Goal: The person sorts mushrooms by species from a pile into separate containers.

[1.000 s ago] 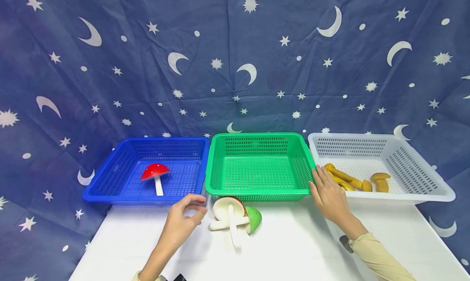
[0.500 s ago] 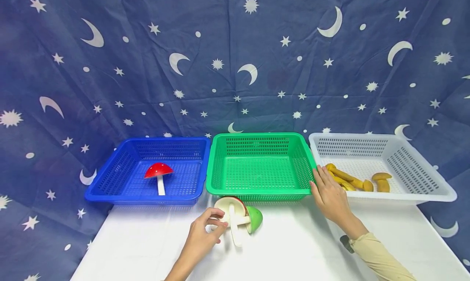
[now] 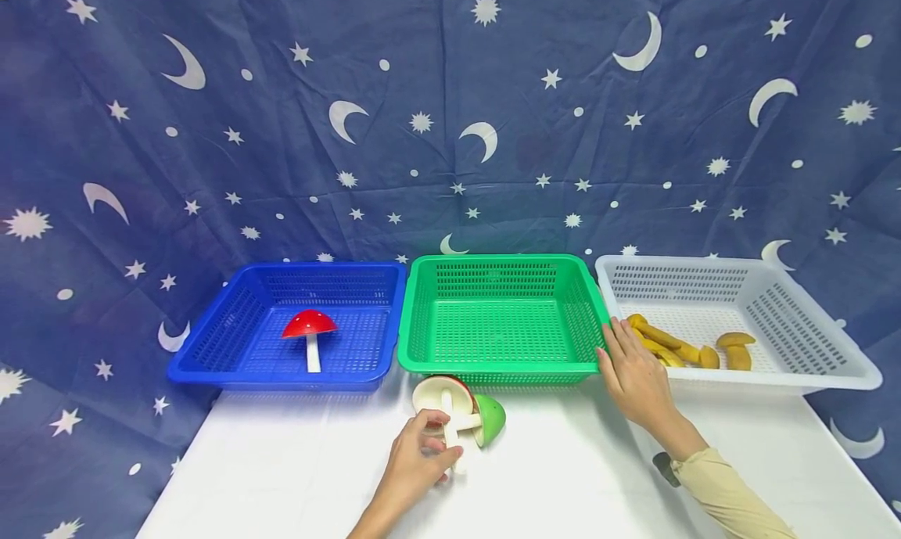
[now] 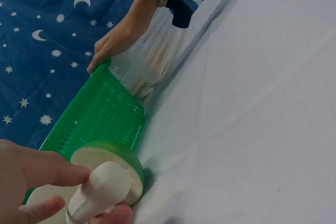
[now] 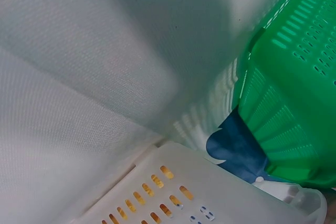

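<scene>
My left hand (image 3: 415, 465) is curled about the white stem of a red-capped mushroom (image 3: 435, 398), whose pale underside faces up on the white table. In the left wrist view, fingertips touch that stem (image 4: 102, 190) from two sides. Under and beside it lies a green-capped mushroom (image 3: 491, 419), its stem crossing beneath. My right hand (image 3: 637, 379) rests with straight fingers on the adjoining rims of the green basket (image 3: 500, 368) and the white basket (image 3: 767, 379). The right wrist view shows the baskets' outer sides.
At left stands a blue basket (image 3: 281, 381) with another red mushroom (image 3: 310, 324) in it. Several yellow-brown mushrooms (image 3: 665, 339) lie in the white basket. A dark blue cloth (image 3: 450, 116) with stars and moons hangs behind the baskets.
My left hand has moved right, from near the blue basket's front to the red-capped mushroom's stem, and its fingers have come round it. My right hand has stayed on the rims.
</scene>
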{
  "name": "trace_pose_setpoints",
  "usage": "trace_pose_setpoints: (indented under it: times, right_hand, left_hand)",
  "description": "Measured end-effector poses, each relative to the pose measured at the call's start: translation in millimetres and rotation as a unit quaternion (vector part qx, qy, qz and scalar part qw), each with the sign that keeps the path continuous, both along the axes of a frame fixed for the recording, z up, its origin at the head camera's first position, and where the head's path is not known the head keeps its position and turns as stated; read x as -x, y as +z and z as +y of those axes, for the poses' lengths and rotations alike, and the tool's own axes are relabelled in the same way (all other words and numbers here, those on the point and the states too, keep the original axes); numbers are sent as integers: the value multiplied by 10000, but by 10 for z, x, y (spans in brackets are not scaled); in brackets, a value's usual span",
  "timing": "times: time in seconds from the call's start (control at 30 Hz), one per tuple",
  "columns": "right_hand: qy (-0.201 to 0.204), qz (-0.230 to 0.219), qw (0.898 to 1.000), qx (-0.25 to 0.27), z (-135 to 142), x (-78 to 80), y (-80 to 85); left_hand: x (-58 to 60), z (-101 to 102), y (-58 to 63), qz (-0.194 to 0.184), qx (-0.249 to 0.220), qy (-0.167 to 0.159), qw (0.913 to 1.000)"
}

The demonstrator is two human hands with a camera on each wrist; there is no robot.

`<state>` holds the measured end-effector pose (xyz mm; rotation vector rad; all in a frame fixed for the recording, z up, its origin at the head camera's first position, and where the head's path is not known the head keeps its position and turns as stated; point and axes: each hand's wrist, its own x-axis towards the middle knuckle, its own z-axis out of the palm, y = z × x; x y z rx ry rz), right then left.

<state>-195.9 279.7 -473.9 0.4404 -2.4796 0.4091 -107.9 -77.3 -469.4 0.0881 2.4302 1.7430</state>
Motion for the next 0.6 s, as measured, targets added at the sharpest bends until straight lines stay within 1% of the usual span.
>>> trace_pose_setpoints:
  times: [0.1,0.3,0.4,0.47,0.6]
  right_hand:
    - [0,7,10000,25,-4,-2,2]
    - [-8,60,10000,35,-4,-1,-10]
    - [-13,94,9999,36,-1,3,-17]
    - [-15,88,10000,41,-1,4,-17]
    - [-21,66,10000,63,-5,-2,-8]
  left_hand:
    - [6,5,-35,-99,-82,-34,9999]
    - [-5,-28,-64,-27,-88,133,9999]
    - [-27,-59,-64,85,-129,145,9998]
    - [-46,-80,-59,227,-104,116,9996]
    - [-80,-114,-39,514,169,132,9984]
